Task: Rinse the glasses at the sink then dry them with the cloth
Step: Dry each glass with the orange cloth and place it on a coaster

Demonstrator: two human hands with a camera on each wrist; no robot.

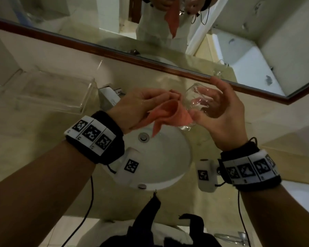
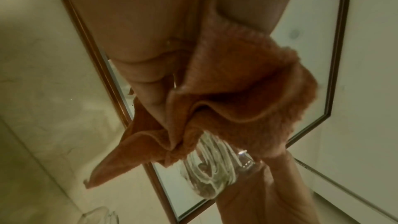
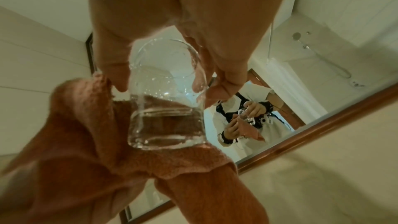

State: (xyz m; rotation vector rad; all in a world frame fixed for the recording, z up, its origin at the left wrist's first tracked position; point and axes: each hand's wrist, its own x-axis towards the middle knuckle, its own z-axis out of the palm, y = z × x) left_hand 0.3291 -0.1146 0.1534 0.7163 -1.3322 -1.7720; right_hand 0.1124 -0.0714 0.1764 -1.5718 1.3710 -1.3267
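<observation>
My right hand [image 1: 212, 102] grips a clear glass [image 1: 197, 104] above the white sink [image 1: 168, 157], thumb on one side and fingers on the other. The glass is tilted, with its thick base low and toward me. Water drops cling to the glass [image 3: 165, 108] inside. My left hand [image 1: 168, 95] pinches an orange cloth [image 1: 161, 113] and holds it against the base and lower side of the glass. In the left wrist view the cloth [image 2: 247, 100] bunches over the glass [image 2: 215, 168]. A loose corner of the cloth hangs over the basin.
A chrome faucet [image 1: 109, 97] stands behind my left hand. A clear plastic tray [image 1: 52, 91] lies on the beige counter [image 1: 284, 131] at the left. Another clear glass [image 2: 101, 215] stands on the counter. A wood-framed mirror [image 1: 168, 66] runs along the back.
</observation>
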